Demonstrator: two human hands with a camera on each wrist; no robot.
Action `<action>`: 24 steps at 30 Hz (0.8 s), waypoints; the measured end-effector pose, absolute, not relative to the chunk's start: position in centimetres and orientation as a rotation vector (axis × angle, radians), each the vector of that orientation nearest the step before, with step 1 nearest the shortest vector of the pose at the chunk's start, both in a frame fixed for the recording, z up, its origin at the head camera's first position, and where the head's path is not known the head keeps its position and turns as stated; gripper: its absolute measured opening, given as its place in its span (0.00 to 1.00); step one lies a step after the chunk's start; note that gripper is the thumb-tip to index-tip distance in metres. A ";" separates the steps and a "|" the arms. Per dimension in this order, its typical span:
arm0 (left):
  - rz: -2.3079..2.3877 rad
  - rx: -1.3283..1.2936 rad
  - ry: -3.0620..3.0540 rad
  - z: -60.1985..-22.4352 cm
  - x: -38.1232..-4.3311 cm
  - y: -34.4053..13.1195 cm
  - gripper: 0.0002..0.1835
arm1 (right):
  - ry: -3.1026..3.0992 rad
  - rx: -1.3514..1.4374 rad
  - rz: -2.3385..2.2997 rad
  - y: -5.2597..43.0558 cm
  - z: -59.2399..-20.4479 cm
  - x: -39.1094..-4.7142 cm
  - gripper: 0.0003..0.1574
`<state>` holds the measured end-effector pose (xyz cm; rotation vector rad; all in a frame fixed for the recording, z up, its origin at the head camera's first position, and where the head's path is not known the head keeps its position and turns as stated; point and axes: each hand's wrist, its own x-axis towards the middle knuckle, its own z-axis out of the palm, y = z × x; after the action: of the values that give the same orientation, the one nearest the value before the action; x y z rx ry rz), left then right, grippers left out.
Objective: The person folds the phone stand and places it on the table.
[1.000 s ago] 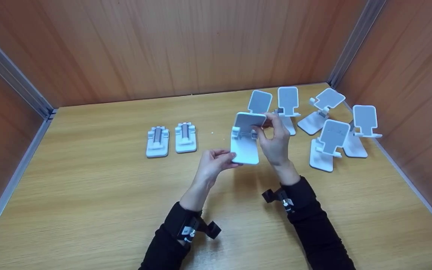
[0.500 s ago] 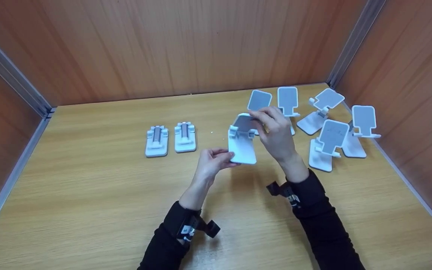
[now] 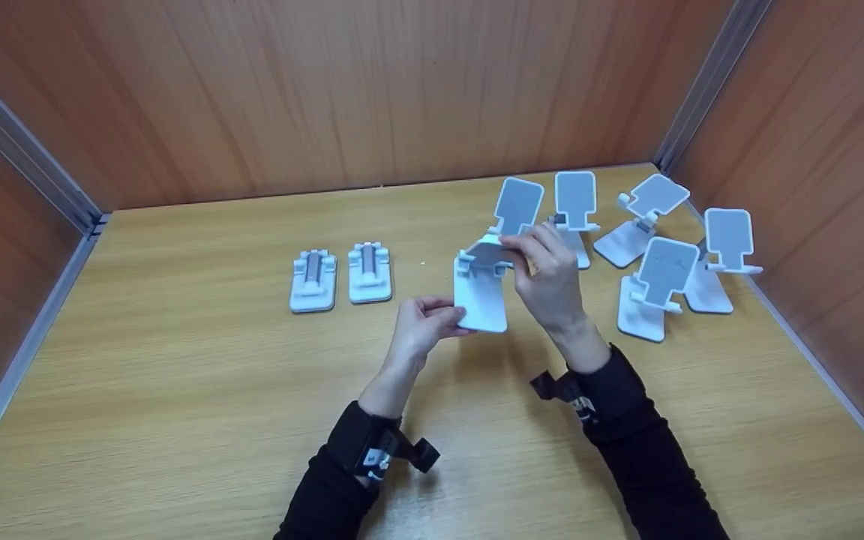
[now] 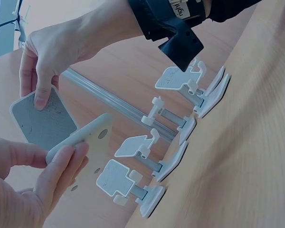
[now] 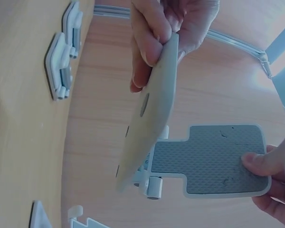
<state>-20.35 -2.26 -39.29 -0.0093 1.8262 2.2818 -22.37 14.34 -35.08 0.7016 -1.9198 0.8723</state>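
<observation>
A white folding phone stand [image 3: 481, 304] is held above the table, its base facing up toward the head camera. My left hand [image 3: 423, 327] pinches the base's near left edge between thumb and fingers. With thumb and fingers, my right hand [image 3: 552, 281] pinches the outer end of the grey-padded plate [image 5: 223, 159], thumb on the pad. That plate stands at an angle to the base [image 5: 154, 107], whose underside shows round grey feet in the right wrist view. White hinge parts [image 5: 149, 185] join the two, partly hidden behind the base.
Two folded phone stands [image 3: 313, 281] lie left of the hands on the wooden table [image 3: 177, 390]. Several unfolded stands [image 3: 664, 277] stand at the right and behind the right hand. Wooden panels [image 3: 402, 90] enclose the back and sides.
My right hand has shifted from the plate's right side over its far end, and the plate is tilted more toward the camera. The stand has moved slightly left with the left hand's grip kept.
</observation>
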 end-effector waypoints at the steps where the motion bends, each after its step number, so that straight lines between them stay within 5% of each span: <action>1: 2.277 -0.012 1.833 -39.3 -20.4 -2.3 0.14 | -1.916 0.701 0.869 14.3 -35.2 -22.3 0.08; 24: 2.232 -0.062 1.942 -39.6 -20.5 -2.2 0.14 | -1.837 0.671 0.839 14.3 -36.5 -21.1 0.08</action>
<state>-20.50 -2.19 -39.59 -0.0621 1.9419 2.2318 -21.10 14.32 -36.49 0.6714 -1.8370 0.8389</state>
